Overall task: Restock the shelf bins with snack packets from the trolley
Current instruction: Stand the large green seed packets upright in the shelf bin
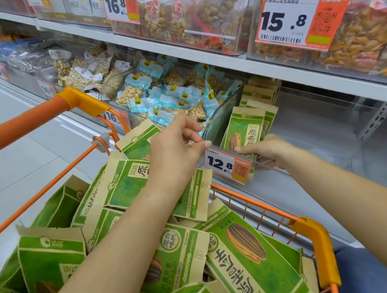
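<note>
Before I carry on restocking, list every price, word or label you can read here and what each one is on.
"12.8": price tag on the clear bin front beside both hands.
"15.8": price tag on the upper right bin.
"16.8": price tag on the upper bin, left of it.
"原": green packet in the trolley.
Small print, barcodes, QR codes: unreadable.

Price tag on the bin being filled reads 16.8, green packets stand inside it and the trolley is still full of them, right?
Not quite. In the head view the price tag on that bin reads 12.8; 16.8 is on a tag one shelf up. Green packets do stand inside it, and the trolley is still full of them.
</note>
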